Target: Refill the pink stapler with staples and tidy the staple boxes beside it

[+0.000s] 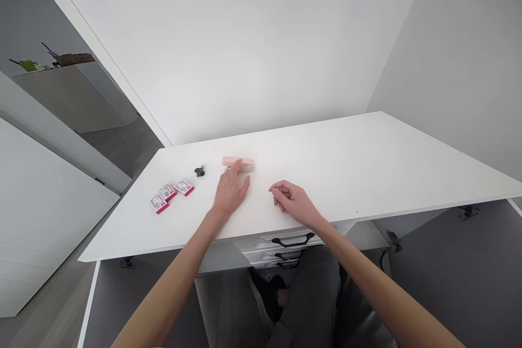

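My left hand [230, 191] lies flat on the white desk [367, 157], fingers stretched out, its fingertips touching a small pink stapler [237, 162]. My right hand [291, 201] rests on the desk to the right, fingers loosely curled inward, with nothing visible in them. Left of the stapler sits a small black binder clip [199, 171]. Further left, three small red-and-white boxes [171, 195] lie in a row near the desk's left corner.
A drawer unit with black handles [291, 241] stands under the desk's front edge, above my lap. White walls close the desk at the back and right. A doorway and grey floor [118, 144] open to the left.
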{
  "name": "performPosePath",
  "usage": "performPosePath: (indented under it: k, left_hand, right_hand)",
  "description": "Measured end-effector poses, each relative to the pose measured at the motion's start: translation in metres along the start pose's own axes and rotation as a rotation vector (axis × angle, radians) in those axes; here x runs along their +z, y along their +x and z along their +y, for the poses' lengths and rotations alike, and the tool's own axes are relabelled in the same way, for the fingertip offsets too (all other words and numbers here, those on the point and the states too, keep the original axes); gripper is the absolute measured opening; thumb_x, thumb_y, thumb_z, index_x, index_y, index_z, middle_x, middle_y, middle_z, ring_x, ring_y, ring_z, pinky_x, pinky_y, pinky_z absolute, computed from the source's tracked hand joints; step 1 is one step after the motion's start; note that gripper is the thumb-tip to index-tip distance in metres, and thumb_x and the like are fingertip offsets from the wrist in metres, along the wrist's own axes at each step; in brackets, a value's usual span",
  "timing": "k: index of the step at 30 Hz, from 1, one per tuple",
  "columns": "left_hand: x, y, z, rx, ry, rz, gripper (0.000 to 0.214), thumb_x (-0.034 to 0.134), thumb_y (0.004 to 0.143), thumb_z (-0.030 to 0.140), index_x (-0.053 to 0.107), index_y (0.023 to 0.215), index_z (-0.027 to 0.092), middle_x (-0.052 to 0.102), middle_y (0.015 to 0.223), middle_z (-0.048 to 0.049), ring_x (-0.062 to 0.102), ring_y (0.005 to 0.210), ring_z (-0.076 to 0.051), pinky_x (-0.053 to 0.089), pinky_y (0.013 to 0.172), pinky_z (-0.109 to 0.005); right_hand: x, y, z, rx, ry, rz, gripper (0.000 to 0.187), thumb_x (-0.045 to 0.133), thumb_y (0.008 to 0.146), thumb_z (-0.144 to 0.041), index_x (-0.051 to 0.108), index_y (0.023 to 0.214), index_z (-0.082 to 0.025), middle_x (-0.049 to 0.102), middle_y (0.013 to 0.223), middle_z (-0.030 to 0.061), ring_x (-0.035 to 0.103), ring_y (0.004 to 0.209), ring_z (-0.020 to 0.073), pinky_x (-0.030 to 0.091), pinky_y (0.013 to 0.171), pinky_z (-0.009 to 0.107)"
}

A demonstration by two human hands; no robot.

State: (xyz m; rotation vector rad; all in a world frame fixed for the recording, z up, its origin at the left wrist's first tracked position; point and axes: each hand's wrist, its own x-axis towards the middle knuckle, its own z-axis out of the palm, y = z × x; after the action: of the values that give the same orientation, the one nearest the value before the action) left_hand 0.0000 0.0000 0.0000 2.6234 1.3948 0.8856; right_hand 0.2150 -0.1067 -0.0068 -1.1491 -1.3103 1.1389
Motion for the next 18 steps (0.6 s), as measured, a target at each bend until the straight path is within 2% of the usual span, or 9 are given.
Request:
performPosePath:
  k: [4,7,10,14,18]
  left_hand:
    - [0.000,0.000,0.000,-0.028,0.091,0.149,0.046,0.050,0.102,0.035,0.046,0.144,0.018,0.058,0.137,-0.0182,0.055,0.129,-0.033,0.040,0.112,-0.050]
    - [0.001,0.002,-0.002,-0.112,0.146,0.260,0.051,0.052,0.100,0.036,0.045,0.147,0.016,0.044,0.151,-0.0226,0.041,0.144,-0.037,0.032,0.119,-0.056]
    - [0.002,0.004,-0.010,-0.194,0.029,0.216,0.061,0.053,0.100,0.039,0.035,0.154,0.017,0.041,0.157,-0.0213,0.037,0.150,-0.036,0.029,0.122,-0.055]
    - [0.002,0.005,-0.023,-0.335,-0.228,0.105,0.071,0.057,0.099,0.048,0.027,0.158,0.023,0.055,0.150,-0.0178,0.052,0.140,-0.032,0.040,0.115,-0.050]
    - [0.002,0.005,-0.031,-0.441,-0.414,0.116,0.081,0.066,0.094,0.052,0.025,0.158,0.025,0.065,0.140,-0.0151,0.059,0.131,-0.030,0.045,0.107,-0.045]
  right_hand:
    - [0.000,-0.001,-0.001,0.010,-0.006,-0.002,0.033,0.060,0.094,-0.055,0.064,0.098,-0.023,0.063,0.074,-0.0019,0.052,0.056,0.0131,0.045,0.059,0.030]
    - [0.000,-0.001,-0.002,0.012,-0.006,0.001,0.033,0.060,0.095,-0.055,0.064,0.098,-0.023,0.063,0.073,-0.0021,0.052,0.055,0.0128,0.046,0.059,0.030]
    - [0.000,-0.001,-0.002,0.011,-0.006,0.000,0.032,0.059,0.095,-0.054,0.064,0.098,-0.023,0.063,0.073,-0.0021,0.052,0.055,0.0127,0.045,0.059,0.030]
    - [0.000,-0.001,-0.001,0.008,-0.007,0.000,0.032,0.059,0.095,-0.054,0.064,0.098,-0.023,0.063,0.074,-0.0020,0.052,0.056,0.0128,0.046,0.059,0.030]
    - [0.000,-0.001,-0.001,0.004,-0.013,0.001,0.032,0.059,0.095,-0.055,0.064,0.097,-0.023,0.063,0.073,-0.0021,0.052,0.056,0.0130,0.046,0.060,0.030]
